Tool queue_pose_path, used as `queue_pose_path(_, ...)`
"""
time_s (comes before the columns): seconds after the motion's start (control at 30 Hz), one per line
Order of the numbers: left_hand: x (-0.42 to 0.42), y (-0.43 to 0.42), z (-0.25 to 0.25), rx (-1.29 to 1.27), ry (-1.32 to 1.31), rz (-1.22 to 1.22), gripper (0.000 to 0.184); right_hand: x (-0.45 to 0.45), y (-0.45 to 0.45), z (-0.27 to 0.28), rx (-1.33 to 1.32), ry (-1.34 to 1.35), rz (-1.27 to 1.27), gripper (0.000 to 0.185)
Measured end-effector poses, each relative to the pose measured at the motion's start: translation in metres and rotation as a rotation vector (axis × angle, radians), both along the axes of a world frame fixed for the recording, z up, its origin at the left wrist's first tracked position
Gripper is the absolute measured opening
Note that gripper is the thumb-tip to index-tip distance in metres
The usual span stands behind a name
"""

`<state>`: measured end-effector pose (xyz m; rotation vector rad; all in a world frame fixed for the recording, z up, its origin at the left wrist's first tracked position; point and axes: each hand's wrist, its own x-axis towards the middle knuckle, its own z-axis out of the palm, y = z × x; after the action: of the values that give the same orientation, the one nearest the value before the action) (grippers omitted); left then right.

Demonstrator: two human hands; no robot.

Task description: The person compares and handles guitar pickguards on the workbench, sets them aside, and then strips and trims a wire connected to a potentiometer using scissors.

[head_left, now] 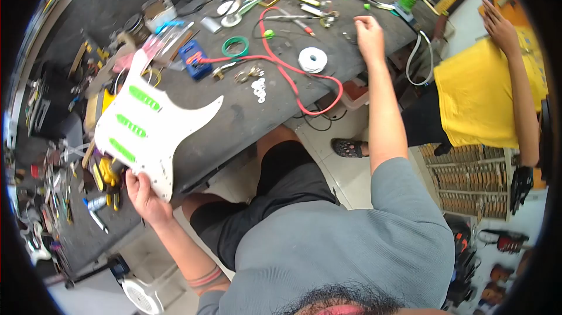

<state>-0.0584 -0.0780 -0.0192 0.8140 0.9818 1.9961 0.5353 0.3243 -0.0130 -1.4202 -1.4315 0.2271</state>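
Pickguard [161, 132], white, three green pickups [132, 126] set in it: extends forward from the left hand [149, 198], over the near part of the desk [257, 125]. Left hand grasps it at its near end, thumb on the upper face; whether the far edge touches the desk cannot be told.

Right hand [370, 40]: raised over the desk, well apart from the pickguard, fingers curled in toward the thumb (cannot tell whether something small is pinched there).

Left of the right hand and a little closer to the body: white spool [312, 60]. Red cable [282, 69] loops around that area between the two hands, one stretch reaching a blue device [195, 60] well forward of the left hand. Green ring [235, 47] just beside the device, on the side toward the right hand. Small white discs [259, 89] in a cluster, between the hands. Yellow tool [108, 173] just left of the left hand.

Person in a yellow shirt [477, 95] stands right of the right hand.
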Motion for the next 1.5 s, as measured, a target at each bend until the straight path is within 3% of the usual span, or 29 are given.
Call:
queue_pose_path(0.1,0.019,0.006,0.017,-0.089,0.039,0.107,0.030,0.010,0.008,-0.004,0.028,-0.049,0.016,0.026)
queue_pose_path(0.13,0.007,0.003,0.002,-0.090,0.115,0.084,0.033,0.016,0.014,-0.008,0.068,-0.047,0.024,0.025)
queue_pose_path(0.23,0.016,0.005,0.006,-0.092,0.104,0.089,0.019,0.001,-0.007,0.012,0.217,0.018,-0.075,0.023)
queue_pose_path(0.4,0.029,0.007,0.021,-0.122,0.093,0.073,0.014,-0.127,-0.127,0.087,0.313,0.209,0.206,0.018)
queue_pose_path(0.47,0.028,0.008,0.021,-0.123,0.103,0.055,0.013,-0.187,-0.179,0.092,0.304,0.149,0.417,0.017)
queue_pose_path(0.5,0.030,0.009,0.022,-0.123,0.110,0.058,0.013,-0.209,-0.197,0.095,0.322,-0.039,0.539,0.018)
queue_pose_path(0.53,0.031,0.009,0.023,-0.121,0.115,0.061,0.013,-0.231,-0.212,0.094,0.198,-0.051,0.701,0.021)
queue_pose_path(0.6,0.032,0.007,0.023,-0.115,0.119,0.064,0.012,-0.272,-0.224,0.086,0.223,-0.051,0.883,0.025)
queue_pose_path(0.8,0.034,0.002,0.019,-0.087,0.147,0.060,0.011,-0.318,-0.237,0.058,0.093,0.053,0.847,0.027)
queue_pose_path(1.03,0.039,0.006,0.022,-0.045,0.213,0.098,0.010,-0.338,-0.229,0.053,0.273,-0.008,0.772,0.020)
queue_pose_path(1.5,0.037,0.006,0.018,-0.048,0.336,0.128,0.009,-0.335,-0.216,0.064,0.348,-0.297,0.800,0.019)
